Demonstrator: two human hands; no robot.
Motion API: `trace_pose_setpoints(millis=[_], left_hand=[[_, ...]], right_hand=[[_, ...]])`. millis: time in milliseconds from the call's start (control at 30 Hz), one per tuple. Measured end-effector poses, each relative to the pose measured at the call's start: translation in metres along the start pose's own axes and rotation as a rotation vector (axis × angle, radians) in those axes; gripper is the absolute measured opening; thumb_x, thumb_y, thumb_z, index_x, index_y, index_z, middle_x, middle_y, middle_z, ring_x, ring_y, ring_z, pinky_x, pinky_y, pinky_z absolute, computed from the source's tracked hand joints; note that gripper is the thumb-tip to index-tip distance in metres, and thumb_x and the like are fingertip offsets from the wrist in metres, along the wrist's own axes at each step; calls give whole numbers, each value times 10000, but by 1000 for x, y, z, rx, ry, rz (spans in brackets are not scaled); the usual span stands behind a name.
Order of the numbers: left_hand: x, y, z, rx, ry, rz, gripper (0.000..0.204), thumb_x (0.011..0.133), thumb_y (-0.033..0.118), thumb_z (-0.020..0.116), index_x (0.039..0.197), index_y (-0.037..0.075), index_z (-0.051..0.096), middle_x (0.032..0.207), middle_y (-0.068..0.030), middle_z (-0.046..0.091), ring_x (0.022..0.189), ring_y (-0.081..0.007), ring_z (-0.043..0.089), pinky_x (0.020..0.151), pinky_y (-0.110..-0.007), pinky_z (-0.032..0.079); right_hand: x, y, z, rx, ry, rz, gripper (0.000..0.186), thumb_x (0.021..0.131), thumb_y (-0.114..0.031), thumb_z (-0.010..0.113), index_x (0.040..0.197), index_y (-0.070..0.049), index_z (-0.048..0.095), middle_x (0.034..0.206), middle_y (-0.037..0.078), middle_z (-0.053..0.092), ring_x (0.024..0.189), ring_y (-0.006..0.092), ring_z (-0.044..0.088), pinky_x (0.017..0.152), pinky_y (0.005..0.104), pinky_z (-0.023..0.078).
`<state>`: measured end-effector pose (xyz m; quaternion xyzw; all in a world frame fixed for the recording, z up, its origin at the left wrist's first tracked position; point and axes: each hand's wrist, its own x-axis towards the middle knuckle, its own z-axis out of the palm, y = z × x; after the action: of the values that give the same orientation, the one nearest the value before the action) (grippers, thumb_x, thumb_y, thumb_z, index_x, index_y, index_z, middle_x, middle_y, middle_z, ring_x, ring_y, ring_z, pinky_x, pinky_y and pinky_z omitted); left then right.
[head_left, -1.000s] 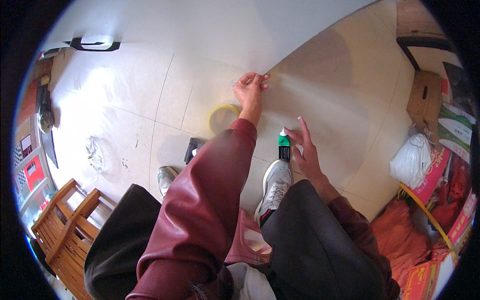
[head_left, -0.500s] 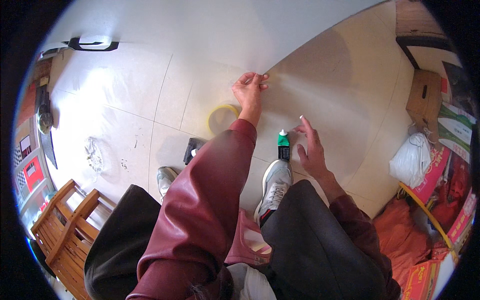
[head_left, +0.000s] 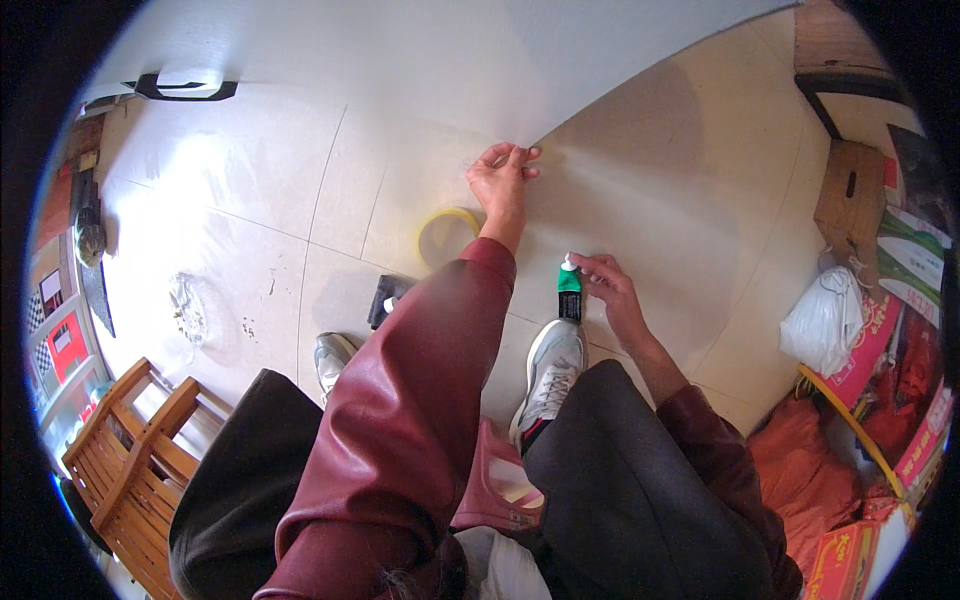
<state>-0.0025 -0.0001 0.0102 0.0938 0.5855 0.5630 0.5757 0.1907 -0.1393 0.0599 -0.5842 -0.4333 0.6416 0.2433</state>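
At the lower corner of a large pale grey panel (head_left: 420, 70), my left hand (head_left: 498, 190) is closed in a pinch. Whatever lies between its fingertips is too small to make out. My right hand (head_left: 612, 292) reaches from the right to a small green and black bottle (head_left: 569, 290) on the floor, just beyond the toe of my right shoe (head_left: 553, 375). Its fingertips pinch a small white cap (head_left: 570, 262) at the bottle's tip. A yellowish roll of tape (head_left: 422, 243) lies to the left of my left wrist.
A dark grey object (head_left: 383, 296) with a white tip lies partly behind my left sleeve. A wooden folding chair (head_left: 140, 450) stands at left. On the right are a white plastic bag (head_left: 822, 320), a cardboard box (head_left: 848, 200) and red packages. A pink stool (head_left: 490, 470) shows between my legs.
My right hand has moved left and slightly down, bringing the white cap from beside the bottle to its tip. My left hand has hardly moved.
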Motion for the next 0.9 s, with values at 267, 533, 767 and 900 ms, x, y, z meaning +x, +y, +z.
trace_pose_setpoints(millis=[267, 533, 767, 900], left_hand=[[2, -5, -1, -20, -11, 21, 78, 903, 60, 686, 866, 25, 627, 866, -146, 742, 557, -103, 585, 535, -218, 498], [3, -5, -3, -3, -18, 20, 91, 902, 62, 692, 908, 20, 612, 870, -153, 742, 566, -107, 600, 532, -216, 502], [4, -5, -3, -10, -21, 34, 85, 909, 60, 685, 896, 14, 615, 879, -153, 742, 576, -104, 607, 532, -207, 507], [3, -5, -2, 13, -26, 37, 86, 919, 68, 675, 886, 13, 617, 879, -155, 742, 576, -107, 607, 538, -214, 511]], right_hand=[[-3, 4, -1, -198, -3, -151, 524, 798, 40, 555, 1286, -119, 660, 1092, 40, 546, 1009, 173, 500, 937, 291, 398], [-7, -33, -4, -913, 1, -439, 480, 772, 20, 589, 1224, -129, 647, 1048, 113, 544, 1016, 307, 534, 889, 419, 454], [-3, -39, -17, -1047, 1, -531, 418, 794, 14, 565, 1199, -55, 639, 1115, 91, 599, 1068, 277, 562, 910, 402, 461], [-3, -13, -23, 148, 15, 48, 394, 934, -95, 453, 1284, 9, 601, 1250, 85, 662, 1152, 182, 592, 1002, 338, 413]])
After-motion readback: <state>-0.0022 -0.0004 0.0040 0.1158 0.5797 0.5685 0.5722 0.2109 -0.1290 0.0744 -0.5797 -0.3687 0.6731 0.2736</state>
